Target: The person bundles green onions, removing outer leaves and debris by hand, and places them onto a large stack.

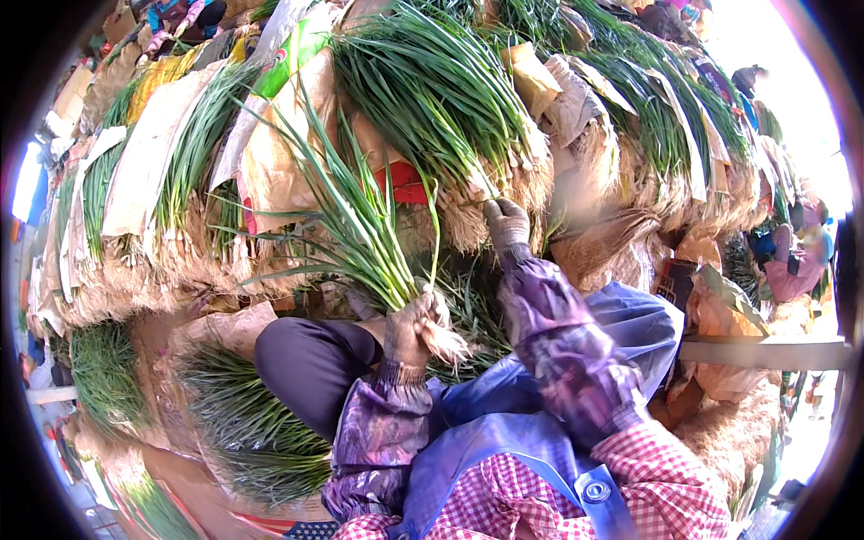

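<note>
My left hand (417, 326), gloved, is closed round the white lower ends of a bunch of green onions (382, 256). Their long leaves fan up and to the left, and pale roots stick out below the fist. My right hand (508, 223), also gloved, reaches forward to the root edge of a large heap of green onions (432, 85). Its fingers are pinched at the lower end of a single pale stalk there; the fingertips are partly hidden.
Rows of green onions (193, 166) with paper sheets (148, 171) between them spread to both sides. More bundles (256, 414) lie by my left knee. A wooden bar (765, 353) is at the right. Other people (796, 256) sit at the far right and far back.
</note>
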Demonstrator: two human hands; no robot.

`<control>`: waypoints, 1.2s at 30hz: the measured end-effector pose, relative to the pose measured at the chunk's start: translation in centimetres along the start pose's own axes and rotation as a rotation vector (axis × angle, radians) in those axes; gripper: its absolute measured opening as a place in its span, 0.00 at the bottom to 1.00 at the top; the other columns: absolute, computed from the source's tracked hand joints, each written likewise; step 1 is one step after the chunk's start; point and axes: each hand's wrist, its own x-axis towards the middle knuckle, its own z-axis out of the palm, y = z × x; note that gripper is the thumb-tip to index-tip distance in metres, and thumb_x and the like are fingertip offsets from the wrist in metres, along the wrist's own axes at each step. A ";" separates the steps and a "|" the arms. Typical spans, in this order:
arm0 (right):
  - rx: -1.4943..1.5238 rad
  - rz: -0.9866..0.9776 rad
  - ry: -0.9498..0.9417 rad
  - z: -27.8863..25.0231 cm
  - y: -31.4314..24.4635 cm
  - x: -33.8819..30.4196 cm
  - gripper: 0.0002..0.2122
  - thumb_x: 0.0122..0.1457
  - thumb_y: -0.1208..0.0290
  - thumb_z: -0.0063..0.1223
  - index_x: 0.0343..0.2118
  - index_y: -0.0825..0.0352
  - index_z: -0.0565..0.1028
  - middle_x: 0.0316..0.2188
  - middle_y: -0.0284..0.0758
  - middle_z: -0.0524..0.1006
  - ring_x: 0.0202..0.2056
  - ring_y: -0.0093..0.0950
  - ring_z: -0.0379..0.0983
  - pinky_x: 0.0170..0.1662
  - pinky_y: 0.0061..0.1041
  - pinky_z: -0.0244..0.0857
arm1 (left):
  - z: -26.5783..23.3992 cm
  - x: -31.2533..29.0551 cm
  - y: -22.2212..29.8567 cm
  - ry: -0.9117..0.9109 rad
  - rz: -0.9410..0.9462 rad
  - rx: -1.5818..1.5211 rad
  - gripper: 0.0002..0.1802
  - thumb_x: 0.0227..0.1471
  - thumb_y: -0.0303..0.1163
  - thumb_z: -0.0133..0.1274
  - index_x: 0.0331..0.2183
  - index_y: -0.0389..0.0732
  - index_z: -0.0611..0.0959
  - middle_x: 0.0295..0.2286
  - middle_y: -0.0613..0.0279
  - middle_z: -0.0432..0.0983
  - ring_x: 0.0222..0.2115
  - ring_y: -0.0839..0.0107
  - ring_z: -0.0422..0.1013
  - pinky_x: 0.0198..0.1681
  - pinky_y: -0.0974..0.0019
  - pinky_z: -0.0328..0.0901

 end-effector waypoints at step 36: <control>-0.482 -0.200 -0.656 0.5 -10.7 -6.3 0.22 0.50 0.50 0.56 0.38 0.66 0.74 0.30 0.40 0.77 0.33 0.31 0.74 0.39 0.31 0.67 | -6.5 0.2 -2.5 0.215 0.250 0.500 0.12 0.43 0.24 0.61 0.33 0.37 0.77 0.26 0.64 0.75 0.25 0.77 0.70 0.27 0.72 0.66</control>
